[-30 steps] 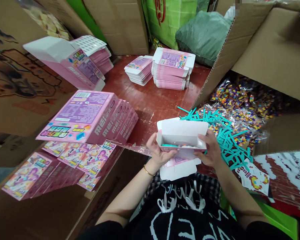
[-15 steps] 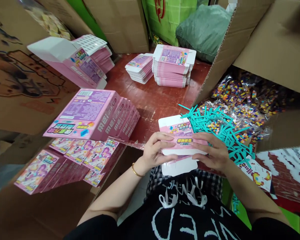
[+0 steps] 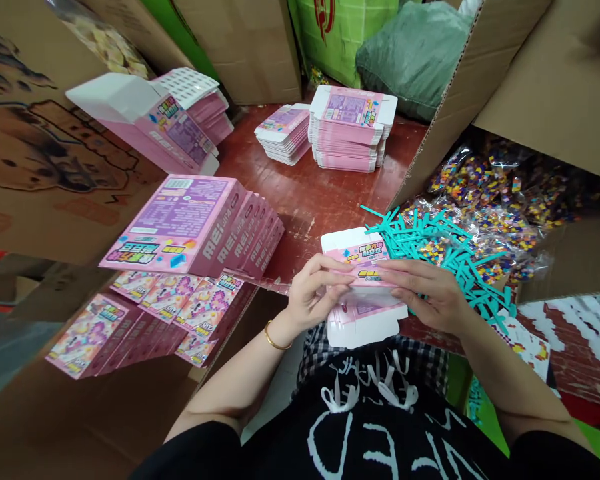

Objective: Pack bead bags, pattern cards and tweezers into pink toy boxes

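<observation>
Both hands grip a small pink and white printed carton (image 3: 363, 253) near the table's front edge, in front of my body. My left hand (image 3: 316, 287) pinches the left end of its front flap, thumb below and fingers on top. At the flap's right end my right hand (image 3: 430, 293) is closed in the same way. White end flaps stick out at the carton's back and front. Just right of it lies a heap of turquoise plastic sticks (image 3: 425, 243), some with a crosspiece. The carton's inside is mostly hidden by the flap and fingers.
Flat cartons stand in stacks (image 3: 353, 133) at the table's back. Filled pink boxes (image 3: 173, 220) are piled on the left, with more in a large cardboard box below. An open cardboard box (image 3: 445, 100) at right holds bags of colourful beads (image 3: 490, 180). Printed sheets (image 3: 525, 347) lie right.
The fingers of both hands have bent further over the carton's front flap, which now tilts inward and shows less white edge. The whole view has shifted slightly.
</observation>
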Tool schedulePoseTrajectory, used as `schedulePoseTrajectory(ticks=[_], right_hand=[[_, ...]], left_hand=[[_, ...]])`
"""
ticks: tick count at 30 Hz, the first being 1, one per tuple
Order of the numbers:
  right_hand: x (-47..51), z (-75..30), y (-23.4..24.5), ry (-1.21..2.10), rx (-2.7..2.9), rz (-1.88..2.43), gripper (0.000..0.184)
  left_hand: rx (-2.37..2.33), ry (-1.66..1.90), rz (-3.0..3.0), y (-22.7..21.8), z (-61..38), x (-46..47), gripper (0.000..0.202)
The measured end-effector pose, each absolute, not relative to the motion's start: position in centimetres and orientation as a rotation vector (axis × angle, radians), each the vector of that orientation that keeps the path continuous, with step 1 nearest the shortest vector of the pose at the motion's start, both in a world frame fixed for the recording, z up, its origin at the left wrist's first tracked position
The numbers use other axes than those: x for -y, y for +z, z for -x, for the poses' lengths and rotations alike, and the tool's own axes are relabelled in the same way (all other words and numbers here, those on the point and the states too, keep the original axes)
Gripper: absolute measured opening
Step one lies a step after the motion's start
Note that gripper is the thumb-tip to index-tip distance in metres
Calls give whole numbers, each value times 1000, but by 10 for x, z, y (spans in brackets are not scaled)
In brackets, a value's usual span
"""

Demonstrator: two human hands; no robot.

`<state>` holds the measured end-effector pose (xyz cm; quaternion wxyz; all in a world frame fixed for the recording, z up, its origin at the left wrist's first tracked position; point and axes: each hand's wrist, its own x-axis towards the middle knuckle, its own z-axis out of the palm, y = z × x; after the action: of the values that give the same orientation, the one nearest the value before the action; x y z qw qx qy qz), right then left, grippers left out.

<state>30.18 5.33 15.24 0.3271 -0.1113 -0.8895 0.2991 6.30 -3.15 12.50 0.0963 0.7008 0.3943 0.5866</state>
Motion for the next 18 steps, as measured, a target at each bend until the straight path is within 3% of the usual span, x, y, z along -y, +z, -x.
schedulePoseTrajectory(ticks=[5,10,15,16,18], right_hand=[[-63,-305,156,892,2349,277,30],[-68,-308,144,634,2483,222,31],[-59,-307,124,483,2444,177,42],[-57,-308,121,466,2440,175,44],[-55,-311,117,421,2449,187,47]], left_hand=[[-1124,1706,-2051,123,-62,28,16],[-1010,1758,-2200,93,-62,22,25],[-1104,1742,-1972,52,-76,19,96],[-1169,1720,-1914,42,-81,21,103],[-1297,1682,-1825,25,-90,30,97]])
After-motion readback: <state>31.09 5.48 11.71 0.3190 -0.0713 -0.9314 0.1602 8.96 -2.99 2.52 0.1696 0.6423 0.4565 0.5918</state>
